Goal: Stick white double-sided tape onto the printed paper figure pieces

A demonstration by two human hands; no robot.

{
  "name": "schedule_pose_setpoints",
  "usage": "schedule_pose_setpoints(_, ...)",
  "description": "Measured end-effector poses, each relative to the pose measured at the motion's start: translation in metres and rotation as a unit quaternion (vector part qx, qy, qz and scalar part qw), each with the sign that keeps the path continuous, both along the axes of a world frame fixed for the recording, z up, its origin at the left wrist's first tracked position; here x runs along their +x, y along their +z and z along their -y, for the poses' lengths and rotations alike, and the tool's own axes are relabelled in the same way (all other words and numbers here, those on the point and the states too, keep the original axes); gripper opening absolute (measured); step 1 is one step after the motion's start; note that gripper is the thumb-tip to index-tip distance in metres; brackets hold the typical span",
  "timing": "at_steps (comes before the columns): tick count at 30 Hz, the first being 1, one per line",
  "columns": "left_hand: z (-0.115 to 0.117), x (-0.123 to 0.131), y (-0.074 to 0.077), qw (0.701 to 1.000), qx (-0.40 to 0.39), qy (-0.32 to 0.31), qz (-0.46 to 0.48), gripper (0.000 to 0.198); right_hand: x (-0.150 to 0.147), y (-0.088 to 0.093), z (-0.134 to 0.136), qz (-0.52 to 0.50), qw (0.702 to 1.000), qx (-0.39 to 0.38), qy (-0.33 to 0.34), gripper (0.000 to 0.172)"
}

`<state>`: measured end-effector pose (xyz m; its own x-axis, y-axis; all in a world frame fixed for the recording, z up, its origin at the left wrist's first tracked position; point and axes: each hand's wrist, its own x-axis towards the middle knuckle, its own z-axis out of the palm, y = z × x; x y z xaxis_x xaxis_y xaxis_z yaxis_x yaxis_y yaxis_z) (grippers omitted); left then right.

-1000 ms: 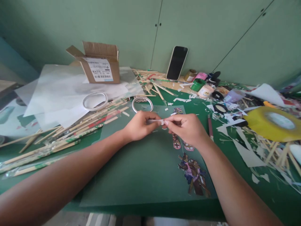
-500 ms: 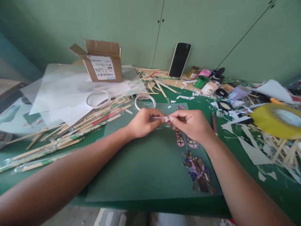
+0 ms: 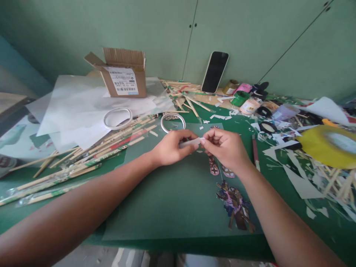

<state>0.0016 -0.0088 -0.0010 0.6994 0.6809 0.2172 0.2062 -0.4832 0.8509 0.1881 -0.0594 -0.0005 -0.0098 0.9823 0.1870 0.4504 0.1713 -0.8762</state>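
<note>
My left hand [image 3: 171,147] and my right hand [image 3: 224,147] meet over a clear plastic sheet [image 3: 167,196] on the green table. Both pinch a small white strip [image 3: 191,142], which looks like tape, held level between the fingertips. Just beyond the left hand lies a tape ring [image 3: 172,122]. Coloured paper cut-out figures [image 3: 235,204] lie on the sheet under my right forearm.
Bamboo sticks [image 3: 83,155] lie strewn at left beside white paper sheets [image 3: 72,111], another tape ring [image 3: 118,118] and an open cardboard box [image 3: 122,74]. A phone [image 3: 214,72] leans on the wall by paint jars [image 3: 244,100]. A yellow tape roll [image 3: 328,142] and paper scraps crowd the right.
Both hands stay pinched on the strip. More of it now shows between the fingertips, and the camera has drifted slightly.
</note>
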Motion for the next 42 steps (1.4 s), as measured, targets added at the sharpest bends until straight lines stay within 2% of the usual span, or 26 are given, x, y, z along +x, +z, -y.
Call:
schedule_pose_setpoints(3, -0.001, 0.002, -0.003, 1.000, -0.002, 0.025, -0.002, 0.032, 0.000, 0.001, 0.000, -0.001, 1.000, 0.000, 0.000, 0.016)
schedule_pose_setpoints(7, -0.003, 0.005, -0.008, 0.997, 0.001, 0.073, -0.003, 0.025, -0.002, 0.003, 0.001, 0.025, 0.998, -0.036, 0.037, 0.016)
schedule_pose_setpoints(18, -0.003, 0.004, -0.008, 0.996, 0.016, 0.087, -0.018, 0.024, -0.005, 0.003, 0.003, 0.027, 0.999, -0.030, 0.009, 0.022)
schedule_pose_setpoints(25, -0.001, 0.005, -0.010, 0.993, 0.008, 0.109, -0.033, 0.017, -0.012, 0.003, 0.009, 0.117, 0.992, 0.045, -0.002, 0.013)
schedule_pose_setpoints(30, -0.001, 0.005, -0.008, 0.994, -0.011, 0.107, -0.027, 0.016, -0.015, 0.000, 0.009, 0.096, 0.994, 0.056, -0.022, 0.012)
schedule_pose_setpoints(35, -0.003, 0.005, -0.005, 0.996, -0.054, 0.075, 0.013, 0.024, -0.012, 0.000, 0.005, 0.063, 0.995, 0.063, -0.053, 0.014)
schedule_pose_setpoints(42, -0.004, 0.008, -0.005, 0.992, -0.060, 0.107, 0.034, 0.024, -0.017, 0.005, 0.014, 0.084, 0.976, 0.164, -0.117, 0.009)
